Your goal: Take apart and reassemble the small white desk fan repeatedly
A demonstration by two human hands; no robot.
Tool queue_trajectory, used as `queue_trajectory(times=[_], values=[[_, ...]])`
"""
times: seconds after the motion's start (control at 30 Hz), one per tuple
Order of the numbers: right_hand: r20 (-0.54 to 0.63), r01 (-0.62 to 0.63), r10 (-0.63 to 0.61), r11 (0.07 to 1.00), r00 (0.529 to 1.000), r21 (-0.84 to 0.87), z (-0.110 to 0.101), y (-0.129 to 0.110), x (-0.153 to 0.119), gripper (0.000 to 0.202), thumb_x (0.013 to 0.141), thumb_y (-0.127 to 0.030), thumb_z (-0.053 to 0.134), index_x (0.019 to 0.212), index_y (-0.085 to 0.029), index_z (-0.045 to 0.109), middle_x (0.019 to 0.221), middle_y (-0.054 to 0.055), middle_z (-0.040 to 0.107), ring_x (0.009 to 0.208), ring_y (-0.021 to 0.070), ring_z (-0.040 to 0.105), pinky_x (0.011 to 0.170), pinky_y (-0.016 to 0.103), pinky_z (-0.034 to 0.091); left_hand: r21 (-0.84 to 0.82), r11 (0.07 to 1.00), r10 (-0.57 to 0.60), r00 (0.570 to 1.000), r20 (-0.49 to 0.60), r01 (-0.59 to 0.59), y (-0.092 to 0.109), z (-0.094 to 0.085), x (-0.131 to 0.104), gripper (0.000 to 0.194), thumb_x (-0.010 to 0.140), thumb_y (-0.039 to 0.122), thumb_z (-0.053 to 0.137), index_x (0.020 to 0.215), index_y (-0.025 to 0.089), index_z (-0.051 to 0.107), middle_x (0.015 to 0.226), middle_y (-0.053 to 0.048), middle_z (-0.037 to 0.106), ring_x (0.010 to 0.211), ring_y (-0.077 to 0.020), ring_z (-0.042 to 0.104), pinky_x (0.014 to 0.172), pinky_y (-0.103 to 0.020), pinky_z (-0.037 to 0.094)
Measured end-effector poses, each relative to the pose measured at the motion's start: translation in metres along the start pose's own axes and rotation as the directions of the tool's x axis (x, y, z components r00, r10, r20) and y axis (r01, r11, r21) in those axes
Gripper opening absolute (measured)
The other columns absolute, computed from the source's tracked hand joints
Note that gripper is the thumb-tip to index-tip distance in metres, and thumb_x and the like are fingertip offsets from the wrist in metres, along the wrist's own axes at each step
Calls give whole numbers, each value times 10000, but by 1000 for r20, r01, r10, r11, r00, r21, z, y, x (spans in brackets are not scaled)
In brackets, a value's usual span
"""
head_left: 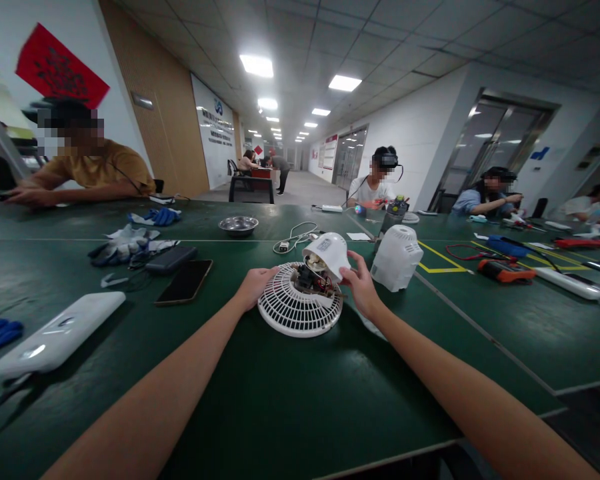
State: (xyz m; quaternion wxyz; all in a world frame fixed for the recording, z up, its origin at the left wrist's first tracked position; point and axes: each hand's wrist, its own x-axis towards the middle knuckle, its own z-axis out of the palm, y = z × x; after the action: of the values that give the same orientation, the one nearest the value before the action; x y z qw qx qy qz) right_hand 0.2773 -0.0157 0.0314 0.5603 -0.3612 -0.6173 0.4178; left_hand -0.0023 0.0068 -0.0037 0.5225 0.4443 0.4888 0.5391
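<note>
The white cover (333,252) is being gripped by the right hand (363,285), its right edge being pinched between the thumb and fingers. It is being held tilted over the exposed motor parts and wires (313,279), which are being carried on the round white grille (300,319), left of the right hand. The grille's left rim is being touched by the fingers of the left hand (254,285); whether the rim is also being gripped from below cannot be told. The grille is being supported by the green table (280,407), between the two hands.

Just beyond the right hand and to its right, a white translucent housing (397,261) is being kept upright, with a dark bottle (394,213) being partly hidden behind it. A pale piece (373,325) is being partly covered by the right wrist.

Beyond the left hand, a metal bowl (239,227) and a white cable (296,239) are being left on the table. To the left of the left hand, a phone (184,283) is being left face up near a dark power bank (171,261), with gray gloves (125,247) lying further out. Well to the right of the right hand, an orange multimeter (505,271) is being placed among leads.
</note>
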Motion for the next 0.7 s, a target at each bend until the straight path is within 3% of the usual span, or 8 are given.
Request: queue_trajectory(times=[0.23, 0.47, 0.6, 0.7], values=[[194, 268, -215, 912, 957, -310, 1, -10, -8, 739, 767, -356, 684, 1394, -267, 303, 1094, 62, 623, 900, 211, 631, 844, 391, 514, 38, 999, 15, 1000, 1, -15, 1, -1, -1, 385, 672, 454, 767, 779, 89, 713, 751, -122, 733, 662, -216, 687, 613, -306, 513], [222, 363, -289, 797, 931, -483, 3, -16, -8, 753, 767, -330, 673, 1415, -246, 297, 1075, 67, 616, 907, 225, 616, 875, 414, 499, 35, 999, 12, 1000, -4, -11, -1, 0, 0, 364, 675, 452, 763, 753, 101, 703, 722, -108, 727, 650, -220, 681, 609, -313, 510], [318, 453, -325, 687, 891, -569, 6, -23, -12, 720, 728, -305, 687, 1379, -255, 383, 1206, 89, 566, 1013, 260, 576, 929, 440, 464, 34, 999, 10, 1000, 3, -10, 2, 1, -2, 349, 693, 438, 755, 765, 101, 705, 725, -113, 727, 651, -224, 681, 609, -321, 508], [316, 463, -338, 660, 887, -592, 6, -25, -12, 732, 703, -260, 674, 1376, -252, 387, 1264, 94, 533, 1054, 273, 553, 932, 440, 458, -8, 1000, -22, 998, -52, 22, 5, 3, -6, 285, 687, 373, 774, 768, 107, 708, 699, -101, 720, 652, -226, 678, 603, -320, 502]])
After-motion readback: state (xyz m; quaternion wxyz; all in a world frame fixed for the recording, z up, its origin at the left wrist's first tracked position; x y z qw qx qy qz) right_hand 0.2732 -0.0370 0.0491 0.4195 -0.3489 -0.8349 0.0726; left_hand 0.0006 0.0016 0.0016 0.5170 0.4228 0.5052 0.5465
